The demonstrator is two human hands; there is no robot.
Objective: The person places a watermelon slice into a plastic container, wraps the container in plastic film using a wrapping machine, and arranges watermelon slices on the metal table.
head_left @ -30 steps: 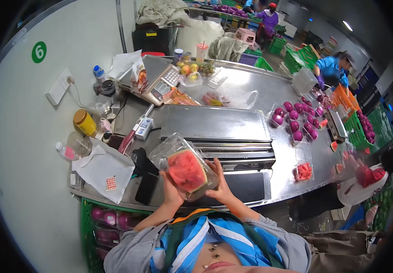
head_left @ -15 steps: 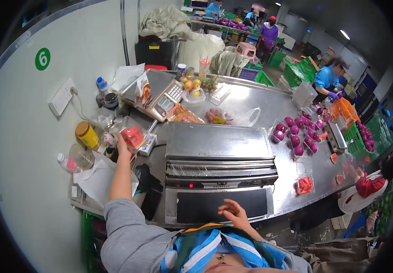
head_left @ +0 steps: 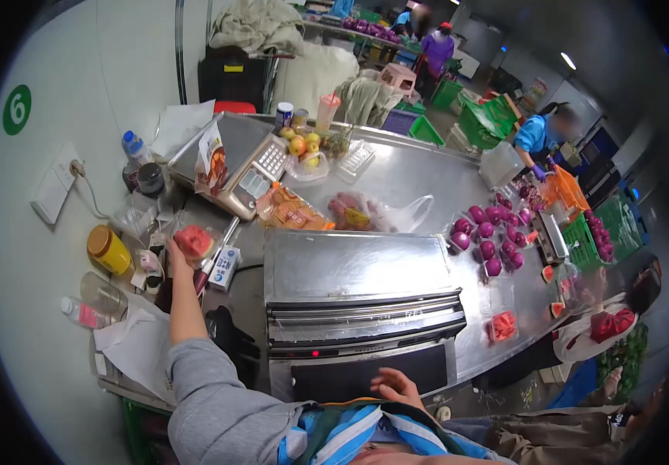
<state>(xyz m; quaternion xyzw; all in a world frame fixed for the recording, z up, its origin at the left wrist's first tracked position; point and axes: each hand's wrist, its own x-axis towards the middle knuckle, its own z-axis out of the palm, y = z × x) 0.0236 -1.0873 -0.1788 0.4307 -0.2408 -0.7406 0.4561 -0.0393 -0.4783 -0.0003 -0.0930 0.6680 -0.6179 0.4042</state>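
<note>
- At nine o'clock, I have the left hand [head_left: 176, 254] gripping the cut watermelon piece [head_left: 193, 242], near the white carton [head_left: 224, 269].
- At five o'clock, my right hand [head_left: 396, 385] is open, fingers loosely curled, by the wrapping machine [head_left: 358, 267].

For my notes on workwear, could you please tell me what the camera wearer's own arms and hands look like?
The left hand and right hand are both bare, with no gloves. A loose, plain grey cloth sleeve on the left arm leaves the forearm uncovered. The right sleeve cannot be made out clearly.
</note>
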